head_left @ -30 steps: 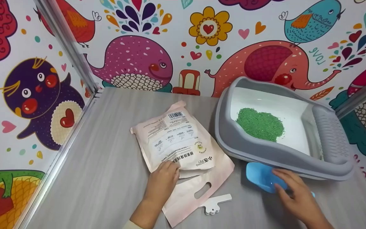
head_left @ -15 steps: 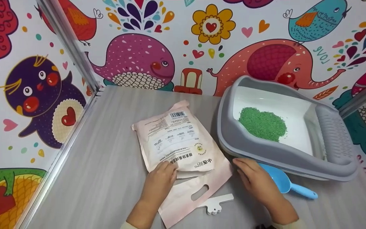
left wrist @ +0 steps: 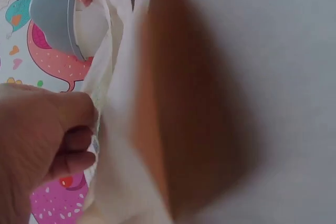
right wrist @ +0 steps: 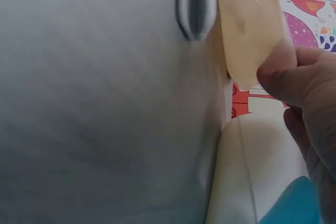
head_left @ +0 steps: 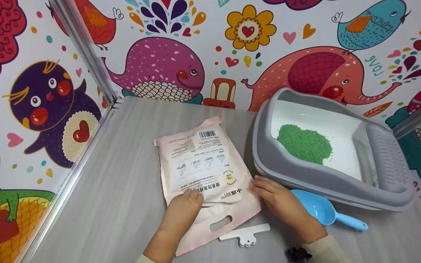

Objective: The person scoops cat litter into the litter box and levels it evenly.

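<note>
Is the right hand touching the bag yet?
Touching. In the head view the right hand has its fingertips on the right edge of the bag; the right wrist view shows the thumb against that edge.

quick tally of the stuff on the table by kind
pink litter bag: 1
grey litter tray: 1
green litter pile: 1
blue scoop: 1
white bag clip: 1
Total: 5
</note>
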`<state>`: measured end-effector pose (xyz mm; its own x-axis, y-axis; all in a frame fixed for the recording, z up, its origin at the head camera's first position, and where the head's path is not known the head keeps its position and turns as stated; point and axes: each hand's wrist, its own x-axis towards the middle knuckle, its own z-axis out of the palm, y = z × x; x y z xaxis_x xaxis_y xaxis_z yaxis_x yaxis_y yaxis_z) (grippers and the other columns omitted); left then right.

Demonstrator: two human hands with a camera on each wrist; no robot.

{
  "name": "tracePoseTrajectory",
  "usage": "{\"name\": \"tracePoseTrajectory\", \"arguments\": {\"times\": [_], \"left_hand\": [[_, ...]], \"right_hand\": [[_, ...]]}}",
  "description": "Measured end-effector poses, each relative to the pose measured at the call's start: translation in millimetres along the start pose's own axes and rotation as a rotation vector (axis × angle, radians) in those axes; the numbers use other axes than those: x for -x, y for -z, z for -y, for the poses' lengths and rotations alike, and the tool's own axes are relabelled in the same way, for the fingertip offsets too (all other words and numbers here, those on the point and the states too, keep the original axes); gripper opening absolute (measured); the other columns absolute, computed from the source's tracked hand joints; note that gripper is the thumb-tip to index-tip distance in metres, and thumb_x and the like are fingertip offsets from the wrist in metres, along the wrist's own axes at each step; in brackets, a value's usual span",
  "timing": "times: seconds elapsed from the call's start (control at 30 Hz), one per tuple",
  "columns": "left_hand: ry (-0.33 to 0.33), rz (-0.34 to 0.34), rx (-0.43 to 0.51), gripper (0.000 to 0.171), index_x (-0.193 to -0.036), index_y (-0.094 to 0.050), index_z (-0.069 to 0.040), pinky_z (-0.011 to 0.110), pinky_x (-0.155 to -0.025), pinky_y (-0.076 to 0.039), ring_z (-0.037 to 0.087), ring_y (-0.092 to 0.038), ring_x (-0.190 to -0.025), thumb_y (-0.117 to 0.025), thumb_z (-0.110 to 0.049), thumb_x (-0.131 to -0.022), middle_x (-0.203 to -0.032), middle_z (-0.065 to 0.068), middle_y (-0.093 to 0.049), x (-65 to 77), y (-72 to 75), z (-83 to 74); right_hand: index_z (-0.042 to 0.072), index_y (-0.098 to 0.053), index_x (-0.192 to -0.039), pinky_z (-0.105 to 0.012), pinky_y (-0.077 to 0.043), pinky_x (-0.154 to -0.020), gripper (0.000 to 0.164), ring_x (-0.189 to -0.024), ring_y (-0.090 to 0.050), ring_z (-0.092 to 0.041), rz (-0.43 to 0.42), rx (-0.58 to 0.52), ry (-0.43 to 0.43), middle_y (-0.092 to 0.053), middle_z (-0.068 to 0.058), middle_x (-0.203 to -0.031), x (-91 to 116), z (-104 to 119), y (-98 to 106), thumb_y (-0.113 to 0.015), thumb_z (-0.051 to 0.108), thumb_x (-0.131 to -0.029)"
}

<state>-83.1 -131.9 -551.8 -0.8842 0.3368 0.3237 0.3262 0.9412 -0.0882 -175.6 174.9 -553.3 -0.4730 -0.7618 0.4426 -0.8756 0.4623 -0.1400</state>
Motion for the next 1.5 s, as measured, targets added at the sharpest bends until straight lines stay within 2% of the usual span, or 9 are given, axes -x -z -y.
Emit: {"name": "tracePoseTrajectory", "arguments": {"times": [0.1,0.33,0.57,0.7,0.8,0.97,1.13,1.3,1.5], "left_hand": [[0.011,0.025,-0.022,0.013,-0.082,-0.065,-0.006,0.027,-0.054,-0.051,0.015,-0.057,-0.068,-0.074,-0.007,-0.073,-0.074,0.004,-0.058,0.7,-2.1,-1.0],[0.036,0.042,0.008,0.011,-0.080,-0.065,-0.008,0.029,-0.054,-0.050,0.017,-0.058,-0.070,-0.073,-0.006,-0.073,-0.075,0.004,-0.060,4.2,-7.8,3.1],[0.086,0.051,0.221,0.013,-0.085,-0.067,-0.013,0.031,-0.070,-0.051,0.015,-0.059,-0.082,-0.076,-0.011,-0.075,-0.086,-0.001,-0.063,13.8,-0.4,20.5],[0.124,0.068,0.310,0.027,-0.095,-0.068,-0.014,0.034,-0.083,-0.052,0.016,-0.058,-0.096,-0.079,-0.010,-0.071,-0.097,-0.002,-0.062,27.2,6.5,37.2],[0.159,0.058,0.293,0.031,-0.100,-0.067,-0.012,0.033,-0.085,-0.052,0.016,-0.057,-0.100,-0.078,-0.005,-0.071,-0.101,-0.001,-0.060,35.1,10.2,46.9],[0.165,0.006,0.193,0.012,-0.082,-0.067,-0.009,0.027,-0.075,-0.053,0.014,-0.057,-0.085,-0.075,-0.004,-0.076,-0.088,-0.001,-0.060,40.0,12.3,53.6],[0.173,-0.001,0.153,0.012,-0.075,-0.067,-0.007,0.025,-0.070,-0.054,0.013,-0.057,-0.079,-0.076,0.000,-0.073,-0.082,-0.001,-0.061,44.3,10.9,52.6],[0.176,-0.002,0.149,0.012,-0.074,-0.065,-0.006,0.025,-0.066,-0.054,0.013,-0.056,-0.074,-0.074,0.003,-0.073,-0.077,0.000,-0.059,47.6,6.6,51.5],[0.196,-0.040,0.207,0.016,-0.070,-0.057,-0.011,0.026,-0.066,-0.052,0.013,-0.054,-0.072,-0.070,-0.003,-0.075,-0.075,-0.003,-0.058,49.2,3.7,57.2]], "right_hand": [[0.010,-0.066,-0.121,-0.046,-0.046,-0.100,0.042,-0.121,-0.057,-0.028,0.026,0.004,0.018,-0.065,-0.006,-0.123,-1.3,-1.3,-3.6,-0.061,-0.002,-0.082],[0.012,-0.068,-0.118,-0.044,-0.048,-0.098,0.044,-0.117,-0.060,-0.024,0.061,0.036,0.074,-0.066,-0.005,-0.123,-6.8,-2.0,-7.5,-0.064,-0.004,-0.077],[0.011,-0.071,-0.113,-0.042,-0.051,-0.095,0.037,-0.112,-0.063,-0.024,0.064,-0.019,0.077,-0.067,-0.007,-0.121,-8.6,-6.6,-3.5,-0.065,-0.004,-0.079],[0.012,-0.070,-0.114,-0.038,-0.052,-0.093,0.037,-0.111,-0.064,-0.024,0.049,-0.079,0.053,-0.066,-0.006,-0.121,-9.4,-8.9,-2.9,-0.065,-0.004,-0.080],[0.011,-0.070,-0.114,-0.036,-0.052,-0.093,0.039,-0.110,-0.064,-0.025,0.023,-0.108,0.054,-0.066,-0.006,-0.121,-9.7,-11.3,-3.2,-0.066,-0.005,-0.079],[0.010,-0.070,-0.113,-0.034,-0.052,-0.091,0.040,-0.108,-0.065,-0.024,0.004,-0.112,0.057,-0.067,-0.005,-0.120,-8.0,-14.9,-4.6,-0.068,-0.007,-0.077],[0.007,-0.069,-0.114,-0.036,-0.052,-0.092,0.039,-0.109,-0.064,-0.027,0.047,-0.157,0.024,-0.067,-0.008,-0.120,-4.6,-15.4,-5.9,-0.066,-0.007,-0.078],[0.007,-0.070,-0.111,-0.037,-0.051,-0.093,0.036,-0.108,-0.065,-0.028,0.044,-0.177,0.028,-0.068,-0.009,-0.118,-3.9,-14.2,-5.6,-0.066,-0.007,-0.078],[0.005,-0.071,-0.106,-0.036,-0.052,-0.092,0.040,-0.105,-0.066,-0.028,-0.011,-0.239,-0.007,-0.069,-0.010,-0.113,-8.6,-9.1,-6.4,-0.067,-0.015,-0.072]]}}
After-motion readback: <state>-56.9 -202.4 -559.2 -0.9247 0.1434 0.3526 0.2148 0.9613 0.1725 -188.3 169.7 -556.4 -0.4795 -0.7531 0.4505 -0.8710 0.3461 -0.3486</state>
